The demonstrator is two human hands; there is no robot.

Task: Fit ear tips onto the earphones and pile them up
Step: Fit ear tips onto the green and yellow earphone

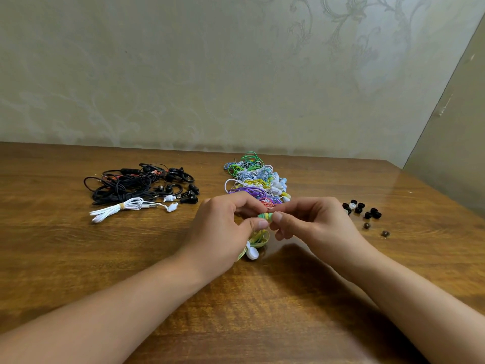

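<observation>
Green-and-yellow earbud (265,216) sits pinched between your two hands at table centre, its long axis running 9 to 3 o'clock: your left hand (225,227) curls round it from 9, your right hand (309,224) pinches its 3 o'clock end with thumb and forefinger, though whether an ear tip is under those fingers you cannot tell; its cable (258,239) hangs toward 6. Loose ear tips (361,209) lie at 3 o'clock, nearer your right hand, colourful earphone heap (256,179) just behind at 12, black earphones (141,183) and white bundle (126,207) at 10; nothing blocks the reach
</observation>
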